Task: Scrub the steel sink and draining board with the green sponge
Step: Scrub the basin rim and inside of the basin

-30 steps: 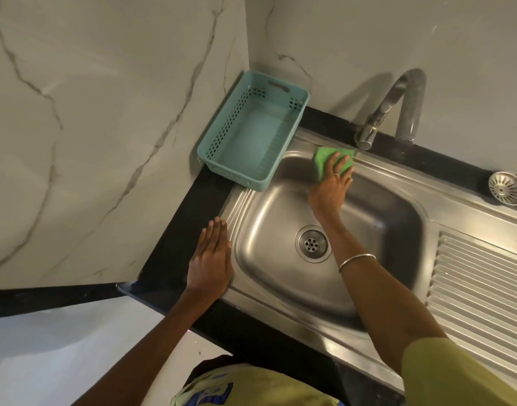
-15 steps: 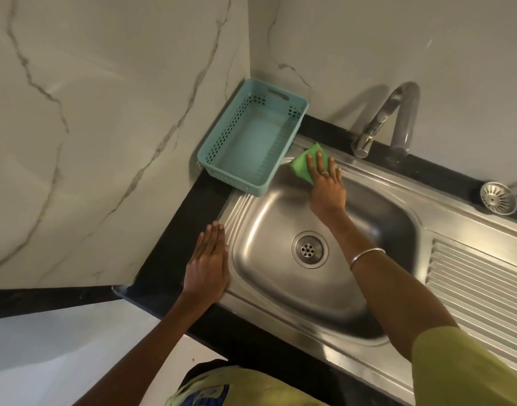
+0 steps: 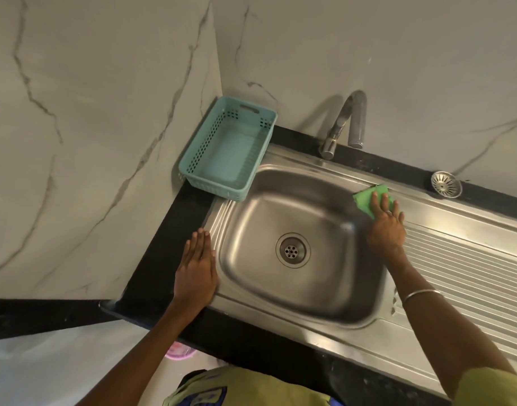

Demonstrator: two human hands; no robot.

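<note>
- The sponge (image 3: 371, 199) has moved a long way in one second: from the back left corner of the sink (image 3: 295, 291), near the basket (image 3: 222, 155), along the back rim, to the back right corner of the basin.
- It lies now on the flat steel where the rim meets the draining board (image 3: 468, 265), to the right of the tap (image 3: 343, 124).
- The right hand (image 3: 384, 227) presses it down with straight fingers, a little spread; they lie flat on the sponge and do not curl around it, as far as I can see, because the hand covers the near half.
- The left hand (image 3: 196, 269) has not moved. It rests flat, fingers together and straight, on the left edge of the sink, half on the black counter (image 3: 163, 244), and holds nothing.
- The strainer (image 3: 446, 184) lies on the counter behind the draining board, apart from the sponge.
- I judge that the back rim has now had one pass, and the work is crossing to the draining board. The ribbed part and the bowl itself probably remain to scrub.
</note>
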